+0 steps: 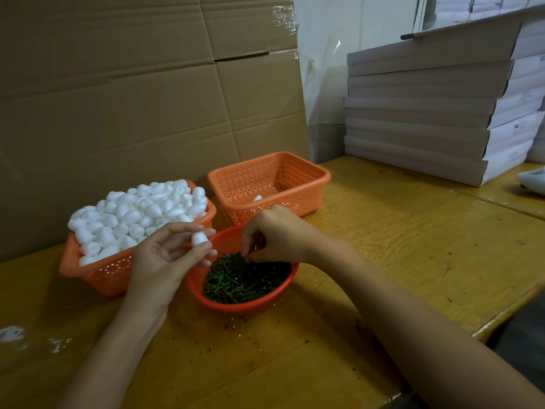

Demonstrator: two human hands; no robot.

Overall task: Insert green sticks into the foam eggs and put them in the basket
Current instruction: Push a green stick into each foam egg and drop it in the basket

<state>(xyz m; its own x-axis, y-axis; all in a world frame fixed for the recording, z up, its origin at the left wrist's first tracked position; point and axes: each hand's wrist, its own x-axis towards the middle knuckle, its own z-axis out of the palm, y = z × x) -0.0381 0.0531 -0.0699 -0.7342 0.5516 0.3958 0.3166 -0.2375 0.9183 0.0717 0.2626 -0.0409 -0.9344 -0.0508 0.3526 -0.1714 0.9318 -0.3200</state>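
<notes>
In left hand (165,256) sits an egg (199,238) (right hand (274,234) pinches sticks (244,280)).

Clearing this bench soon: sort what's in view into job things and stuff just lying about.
Job: foam egg in left hand; right hand at green sticks in red bowl; full egg basket; receiving basket, one egg showing.
Lying about: cardboard cartons, stacked flat boxes, white scraps on table.

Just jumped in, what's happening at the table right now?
A person's left hand pinches one foam egg. The right hand reaches into the red bowl of green sticks; whether it has pinched one is unclear. The left basket is heaped with eggs, the far basket shows just one.
</notes>
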